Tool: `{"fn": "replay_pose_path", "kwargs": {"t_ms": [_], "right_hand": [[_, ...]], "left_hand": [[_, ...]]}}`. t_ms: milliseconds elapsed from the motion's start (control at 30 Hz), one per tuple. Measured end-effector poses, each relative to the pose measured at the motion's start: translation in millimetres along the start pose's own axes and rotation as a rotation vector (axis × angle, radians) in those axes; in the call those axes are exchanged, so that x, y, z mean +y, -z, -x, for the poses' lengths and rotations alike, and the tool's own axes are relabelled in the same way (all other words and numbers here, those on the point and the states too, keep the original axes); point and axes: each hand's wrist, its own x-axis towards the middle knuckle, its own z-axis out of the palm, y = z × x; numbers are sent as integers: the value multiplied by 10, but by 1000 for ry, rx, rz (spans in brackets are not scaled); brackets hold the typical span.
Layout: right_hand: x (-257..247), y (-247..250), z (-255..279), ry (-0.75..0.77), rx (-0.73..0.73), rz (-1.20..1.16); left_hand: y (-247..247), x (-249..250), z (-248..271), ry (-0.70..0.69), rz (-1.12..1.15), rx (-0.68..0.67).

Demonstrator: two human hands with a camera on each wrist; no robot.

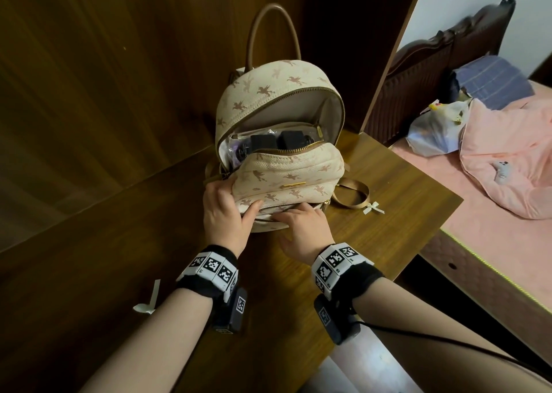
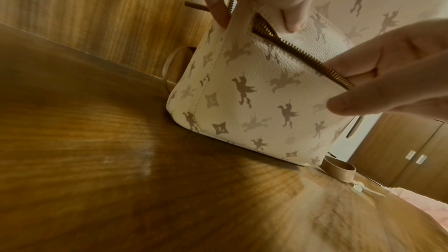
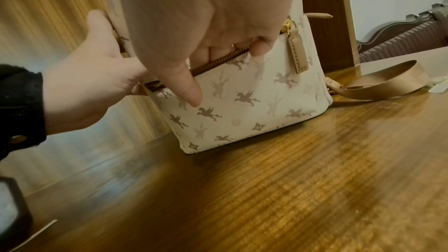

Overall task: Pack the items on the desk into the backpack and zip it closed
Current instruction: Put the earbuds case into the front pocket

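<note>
Cream backpack (image 1: 280, 142) stands on the desk (image 1: 388, 189), main zip gaping, dark items (image 1: 277, 142) already inside. Left hand (image 1: 222, 210) grips its front corner; right hand (image 1: 301, 228), fingers curled, pinches the front-pocket zip (image 3: 218, 60). Zipping remains, apparently.

Head view: high above, looks forward and down over desk (image 1: 373, 183), takes in whole backpack (image 1: 283, 180), both forearms, bed (image 1: 493, 213) at right. Left wrist view: low, close to desk top, tilted, faces backpack's lower left corner. Right wrist view: low, close, faces front pocket (image 3: 242, 102). All 3 share backpack front, zipper (image 2: 303, 55), both hands.
</note>
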Motion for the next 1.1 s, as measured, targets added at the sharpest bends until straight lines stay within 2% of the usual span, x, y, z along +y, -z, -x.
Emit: {"fn": "replay_pose_path", "kwargs": {"t_ms": [233, 467, 633, 833, 1000, 1100], "right_hand": [[-6, 2, -14, -28, -60, 46], [59, 8, 13, 35, -70, -23], [81, -67, 85, 95, 98, -107], [77, -103, 153, 157, 318, -136], [66, -84, 199, 166, 351, -126], [71, -68, 235, 203, 371, -126]], "left_hand": [[12, 22, 24, -4, -3, 2], [47, 41, 13, 25, -2, -52], [86, 43, 20, 53, -11, -94], [199, 69, 63, 161, -9, -187], [398, 64, 134, 190, -77, -267], [554, 13, 310, 230, -160, -263]]}}
